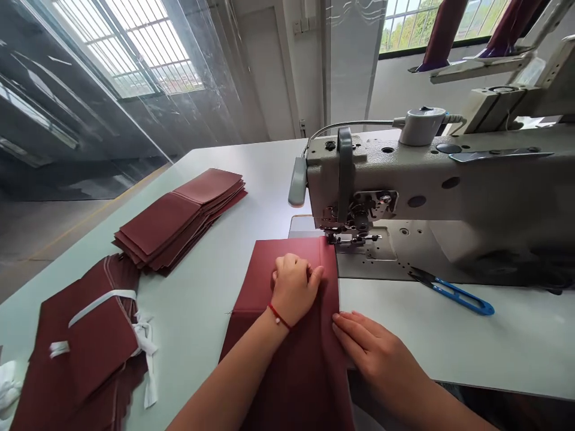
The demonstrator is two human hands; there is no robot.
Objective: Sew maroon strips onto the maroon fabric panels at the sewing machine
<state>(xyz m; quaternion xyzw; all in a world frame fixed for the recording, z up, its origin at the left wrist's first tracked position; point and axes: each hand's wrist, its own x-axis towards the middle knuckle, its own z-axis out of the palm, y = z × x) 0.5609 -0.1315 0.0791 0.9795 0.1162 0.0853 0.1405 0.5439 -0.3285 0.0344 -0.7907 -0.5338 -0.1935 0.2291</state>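
A maroon leather-like panel (287,371) lies flat on the table, its far right corner beneath the presser foot (348,239) of a sewing machine (381,179). A folded strip runs along its right side. On top of the panel rests my left hand (294,284), fingers curled into a loose fist and thumb slightly out; a red string bracelet circles the wrist. Nothing shows in that fist. My right hand (377,350) lies at the panel's right edge with fingers stretched out and close together, fingertips touching the edge. Its thumb is hidden.
A stack of maroon panels (179,221) lies at left. Nearer me are more maroon pieces (94,335) tied with white strips (146,341). Blue-handled thread snips (458,296) rest right of the machine's needle area. Clear plastic sheeting (197,90) hangs behind the table.
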